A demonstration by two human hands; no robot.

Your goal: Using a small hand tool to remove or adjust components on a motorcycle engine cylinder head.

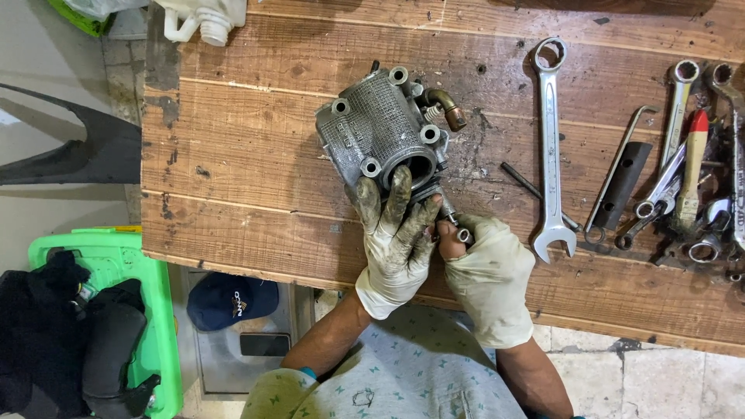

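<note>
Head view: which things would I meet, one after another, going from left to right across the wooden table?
Grey metal engine part → dirty gloved left hand → gloved right hand → long silver combination wrench → flat black metal bar → red-tipped wooden-handled tool.

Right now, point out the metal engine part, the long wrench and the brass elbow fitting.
metal engine part (372, 124), head view, on its ribbed top face.
long wrench (550, 147), head view, midway along its shaft.
brass elbow fitting (447, 105), head view, on the bend.
</note>
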